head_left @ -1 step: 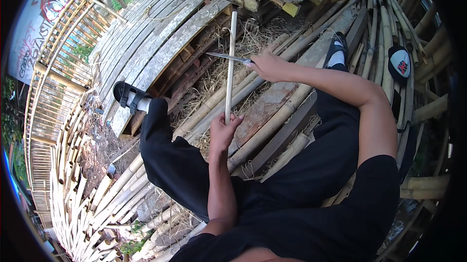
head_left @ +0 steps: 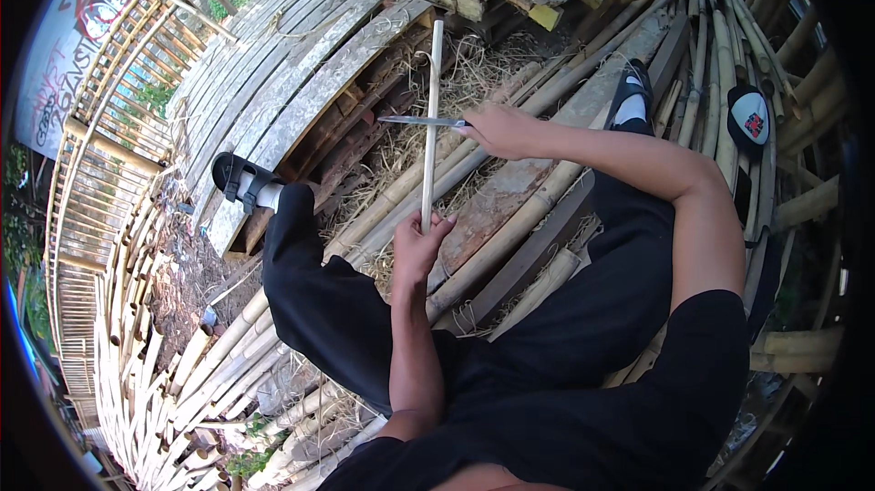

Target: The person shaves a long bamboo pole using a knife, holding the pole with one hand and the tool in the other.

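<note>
Bamboo strip (head_left: 430, 117) stands clamped in the left hand (head_left: 421, 249); the right hand (head_left: 501, 131) grips a knife (head_left: 421, 121) across it. A slip could cut the fingers below.

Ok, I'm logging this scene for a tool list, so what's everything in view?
thin pale bamboo strip: one, tan, upright at centre, gripped at its lower end
grey-bladed knife: one, blade lying across the strip
round bamboo poles: many, tan, under the legs
weathered wooden planks: several, grey, upper left
dry straw: heap, yellow, upper centre
black cap with a white front: one, right
black sandals: two, on the feet
left hand: holds the strip
right hand: holds the knife
</note>
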Motion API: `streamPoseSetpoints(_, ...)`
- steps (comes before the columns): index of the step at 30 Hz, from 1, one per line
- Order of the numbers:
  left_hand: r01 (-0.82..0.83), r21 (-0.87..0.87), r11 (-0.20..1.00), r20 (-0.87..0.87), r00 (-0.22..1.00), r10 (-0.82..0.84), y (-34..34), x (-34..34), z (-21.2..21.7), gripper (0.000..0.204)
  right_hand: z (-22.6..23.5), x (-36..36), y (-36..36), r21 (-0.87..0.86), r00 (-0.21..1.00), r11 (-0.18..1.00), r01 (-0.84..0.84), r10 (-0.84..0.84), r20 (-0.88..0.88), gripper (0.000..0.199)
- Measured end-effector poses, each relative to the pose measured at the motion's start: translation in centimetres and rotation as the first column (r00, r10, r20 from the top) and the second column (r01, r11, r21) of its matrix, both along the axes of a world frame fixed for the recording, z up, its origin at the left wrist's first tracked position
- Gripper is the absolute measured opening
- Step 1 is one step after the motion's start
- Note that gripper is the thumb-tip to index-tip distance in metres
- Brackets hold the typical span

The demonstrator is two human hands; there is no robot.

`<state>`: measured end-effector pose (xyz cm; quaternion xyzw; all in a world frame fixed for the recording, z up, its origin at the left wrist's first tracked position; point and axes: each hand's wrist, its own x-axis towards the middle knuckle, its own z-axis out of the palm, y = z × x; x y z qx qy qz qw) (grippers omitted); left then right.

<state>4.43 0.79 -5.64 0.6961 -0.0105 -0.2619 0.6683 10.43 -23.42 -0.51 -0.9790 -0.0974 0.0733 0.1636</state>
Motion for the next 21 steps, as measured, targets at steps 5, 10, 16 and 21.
streamPoseSetpoints(5,-0.002,0.012,1.0,0.011,1.0,0.002,0.4,-0.2,0.2,0.026,0.0,-2.2,2.3,-0.064,0.942,0.945,-0.32,0.325,0.084,0.033)
streamPoseSetpoints(10,0.034,-0.013,0.999,0.072,0.997,-0.033,-1.1,-0.8,0.8,0.03,0.9,3.7,-7.5,-0.236,0.955,0.97,0.063,0.01,0.297,0.04)
streamPoseSetpoints(16,0.001,0.027,1.0,0.065,0.998,-0.003,-0.5,-0.7,1.6,0.027,0.2,3.5,-6.5,0.005,0.942,0.997,0.081,-0.078,0.327,0.052)
streamPoseSetpoints(21,0.015,0.043,0.999,0.076,0.997,-0.018,-0.3,-0.3,-0.5,0.027,-2.4,1.8,-3.0,0.438,0.645,0.659,0.611,-0.094,-0.758,0.06)
